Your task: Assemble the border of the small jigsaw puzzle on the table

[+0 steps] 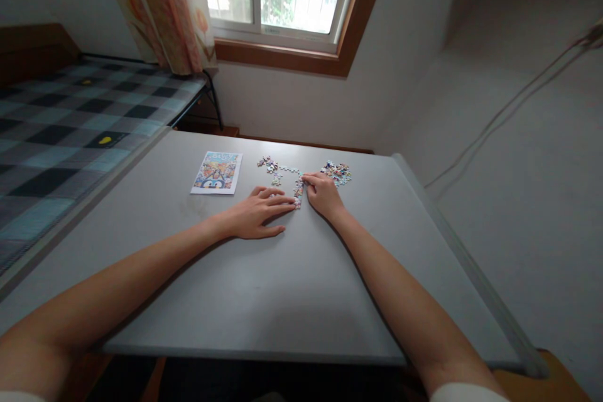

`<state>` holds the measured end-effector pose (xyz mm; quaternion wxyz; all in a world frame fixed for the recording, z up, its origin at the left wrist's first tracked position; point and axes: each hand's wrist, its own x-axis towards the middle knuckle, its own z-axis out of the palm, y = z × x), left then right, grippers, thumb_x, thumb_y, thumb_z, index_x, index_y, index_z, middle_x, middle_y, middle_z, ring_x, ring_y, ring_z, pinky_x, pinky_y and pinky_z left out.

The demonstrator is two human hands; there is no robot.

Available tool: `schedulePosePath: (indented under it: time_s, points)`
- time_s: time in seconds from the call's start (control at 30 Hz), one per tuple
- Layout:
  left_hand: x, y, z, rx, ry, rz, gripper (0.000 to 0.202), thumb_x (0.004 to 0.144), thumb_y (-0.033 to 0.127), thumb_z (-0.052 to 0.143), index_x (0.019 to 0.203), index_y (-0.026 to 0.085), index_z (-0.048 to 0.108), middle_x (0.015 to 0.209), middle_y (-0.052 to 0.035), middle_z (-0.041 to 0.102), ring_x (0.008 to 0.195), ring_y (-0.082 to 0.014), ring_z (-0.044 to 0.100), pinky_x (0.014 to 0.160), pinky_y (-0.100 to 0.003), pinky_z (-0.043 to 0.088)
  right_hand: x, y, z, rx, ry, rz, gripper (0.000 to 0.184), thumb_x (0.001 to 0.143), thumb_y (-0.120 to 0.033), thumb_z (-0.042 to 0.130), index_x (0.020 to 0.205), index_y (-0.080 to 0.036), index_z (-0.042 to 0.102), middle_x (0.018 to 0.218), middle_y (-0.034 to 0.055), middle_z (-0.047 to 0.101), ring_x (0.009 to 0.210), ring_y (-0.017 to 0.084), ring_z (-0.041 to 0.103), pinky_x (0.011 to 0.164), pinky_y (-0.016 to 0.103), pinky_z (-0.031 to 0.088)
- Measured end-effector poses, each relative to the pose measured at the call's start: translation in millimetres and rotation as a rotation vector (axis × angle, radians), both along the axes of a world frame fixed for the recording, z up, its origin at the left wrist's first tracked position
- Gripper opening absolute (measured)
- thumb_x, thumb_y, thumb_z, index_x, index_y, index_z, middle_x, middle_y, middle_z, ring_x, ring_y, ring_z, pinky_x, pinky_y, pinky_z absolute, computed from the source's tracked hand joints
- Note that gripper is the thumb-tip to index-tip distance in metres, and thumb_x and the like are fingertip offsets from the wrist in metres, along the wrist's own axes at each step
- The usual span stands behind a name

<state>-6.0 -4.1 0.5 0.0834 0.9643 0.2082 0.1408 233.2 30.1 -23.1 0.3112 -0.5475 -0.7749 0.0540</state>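
Joined jigsaw puzzle pieces (298,190) form a narrow strip on the table, with a short row running left from its far end. My left hand (259,210) lies flat with fingers spread, its fingertips touching the near end of the strip. At the strip's right edge, my right hand (324,193) has thumb and index finger pinched together by the far end; whatever is between them is too small to make out. Just beyond that hand sits a pile of loose puzzle pieces (340,172). A smaller loose group (268,164) lies farther left.
A printed picture sheet (217,173) with a penguin rests left of the pieces on the grey-white table (264,289). A bed with a checked cover (117,113) adjoins the left side. Beyond are a curtain and a window; a cable hangs on the right wall.
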Motion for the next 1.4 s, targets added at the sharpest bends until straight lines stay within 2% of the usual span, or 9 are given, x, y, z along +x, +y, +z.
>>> schedulePosePath:
  time_s: [0.13, 0.3, 0.4, 0.63, 0.77, 1.1, 1.23, 1.4]
  points:
    - [0, 0, 1.4, 0.005, 0.007, -0.001, 0.054, 0.093, 0.044, 0.048, 0.145, 0.028, 0.042, 0.145, -0.0033, 0.048, 0.132, -0.0301, 0.038, 0.109, -0.047, 0.025, -2, -2, 2.4, -0.003, -0.004, 0.002, 0.033, 0.08, -0.004, 0.047, 0.096, -0.017, 0.073, 0.113, 0.0088, 0.071, 0.113, 0.021, 0.061, 0.104, 0.035, 0.043]
    - [0, -1, 2.3, 0.006, 0.008, 0.002, 0.055, 0.093, 0.043, 0.048, 0.145, 0.029, 0.041, 0.145, -0.0032, 0.048, 0.132, -0.03, 0.038, 0.109, -0.047, 0.025, -2, -4, 3.6, -0.017, -0.045, -0.017, 0.034, 0.082, -0.004, 0.045, 0.102, -0.017, 0.07, 0.114, 0.0097, 0.07, 0.115, 0.021, 0.061, 0.104, 0.035, 0.043]
    - [0, -1, 1.9, 0.005, 0.009, 0.004, 0.055, 0.093, 0.044, 0.048, 0.145, 0.029, 0.041, 0.145, -0.0032, 0.049, 0.132, -0.0298, 0.038, 0.109, -0.047, 0.025, -3, -5, 6.1, -0.023, -0.089, 0.001, 0.031, 0.083, -0.004, 0.045, 0.096, -0.018, 0.07, 0.113, 0.0085, 0.07, 0.116, 0.02, 0.06, 0.103, 0.034, 0.042]
    - [0, 0, -0.8, 0.007, -0.002, 0.002, 0.055, 0.092, 0.044, 0.049, 0.144, 0.029, 0.042, 0.144, -0.0035, 0.049, 0.133, -0.0295, 0.038, 0.11, -0.047, 0.025, -8, -10, 20.1, -0.064, -0.299, -0.011, 0.026, 0.091, -0.011, 0.043, 0.094, -0.018, 0.068, 0.109, 0.0098, 0.068, 0.097, 0.019, 0.062, 0.088, 0.029, 0.043]
    - [0, 0, 0.5, 0.01, 0.003, 0.005, 0.054, 0.092, 0.044, 0.049, 0.144, 0.027, 0.043, 0.144, -0.0031, 0.049, 0.133, -0.0294, 0.038, 0.11, -0.047, 0.025, -12, -11, 23.3, -0.072, -0.356, -0.031, 0.025, 0.091, -0.012, 0.043, 0.092, -0.018, 0.067, 0.104, 0.0101, 0.067, 0.094, 0.021, 0.059, 0.084, 0.03, 0.042]
    - [0, -1, 2.5, 0.005, 0.005, 0.001, 0.055, 0.092, 0.043, 0.05, 0.144, 0.027, 0.043, 0.143, -0.0044, 0.05, 0.132, -0.0298, 0.039, 0.109, -0.047, 0.026, -9, -10, 11.3, 0.048, -0.12, -0.036, 0.029, 0.086, -0.008, 0.044, 0.097, -0.015, 0.07, 0.104, 0.0117, 0.065, 0.103, 0.023, 0.053, 0.096, 0.034, 0.039]
    - [0, -1, 2.1, 0.004, -0.007, 0.001, 0.054, 0.092, 0.042, 0.05, 0.144, 0.028, 0.043, 0.143, -0.0044, 0.051, 0.132, -0.0301, 0.04, 0.109, -0.047, 0.027, -9, -12, 13.1, 0.075, -0.155, -0.033, 0.029, 0.086, -0.01, 0.047, 0.096, -0.018, 0.073, 0.104, 0.0111, 0.065, 0.103, 0.026, 0.049, 0.097, 0.04, 0.038]
    - [0, 0, 0.8, 0.001, -0.008, 0.005, 0.055, 0.092, 0.043, 0.05, 0.144, 0.029, 0.043, 0.143, -0.004, 0.051, 0.132, -0.0298, 0.039, 0.11, -0.046, 0.026, -9, -13, 12.6, 0.058, -0.189, 0.013, 0.029, 0.088, -0.013, 0.049, 0.098, -0.021, 0.075, 0.105, 0.0097, 0.065, 0.106, 0.026, 0.045, 0.098, 0.042, 0.037]
